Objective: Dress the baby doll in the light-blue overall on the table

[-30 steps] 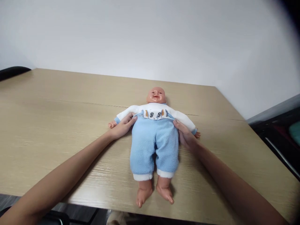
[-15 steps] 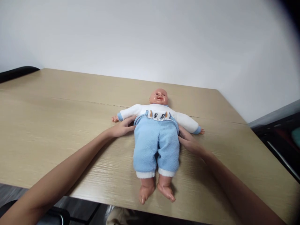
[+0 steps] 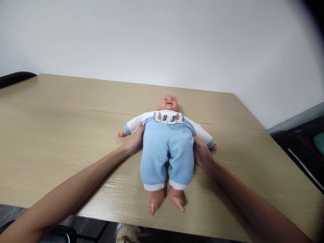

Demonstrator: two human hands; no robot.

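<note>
A baby doll [image 3: 167,145] lies on its back on the wooden table, its head away from me and its bare feet toward me. It wears light blue fleece trousers with white cuffs and a white top with a printed animal face. My left hand [image 3: 135,139] grips the doll's waist on the left side, fingers partly tucked behind it. On the other side my right hand [image 3: 201,151] holds the waist, its fingers mostly hidden behind the blue cloth. The doll's arms spread outward above my hands.
The light wooden table [image 3: 76,135] has a seam across it and meets a white wall [image 3: 152,40] at the back. A black chair back [image 3: 17,78] stands at the far left. Dark furniture [image 3: 298,145] is at the right, and a chair [image 3: 59,233] is below the front edge.
Both hands have closed in more firmly around the doll's waist. The doll's middle looks slightly raised, its head tips back, and its feet have shifted a little away from me.
</note>
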